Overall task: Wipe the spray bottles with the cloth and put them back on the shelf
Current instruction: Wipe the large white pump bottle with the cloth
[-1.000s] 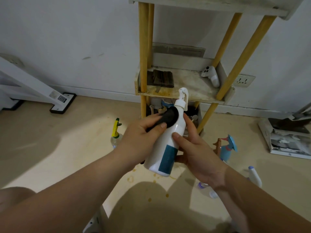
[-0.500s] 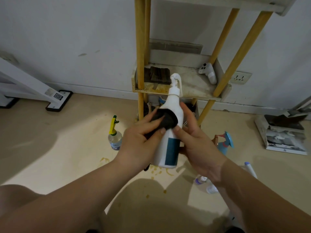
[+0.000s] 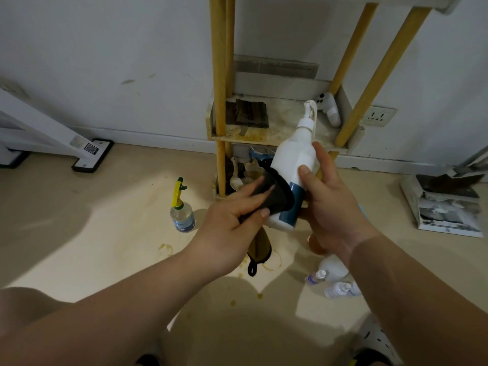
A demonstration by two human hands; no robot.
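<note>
White spray bottle (image 3: 293,159) hung tilted before the shelf (image 3: 264,140), gripped in my right hand (image 3: 332,207); my left hand (image 3: 232,220) pinched the dark cloth (image 3: 274,196) against it. Best, I judged: rotate it while wiping

I see a white painted wall (image 3: 105,48) with scuffs and a grey smear, and a white skirting board (image 3: 158,140) along its foot. A white wall socket (image 3: 379,116) sits low, just right of the shelf unit (image 3: 277,140). The unit stands against the wall on yellow wooden posts (image 3: 219,75), and its board is stained along the front edge. The floor (image 3: 79,260) is pale beige and marked with brown ring stains (image 3: 166,249). A bright light patch lies mid-floor, with soft shadow toward the near edge. A white stand foot (image 3: 91,155) rests near the far left edge.
</note>
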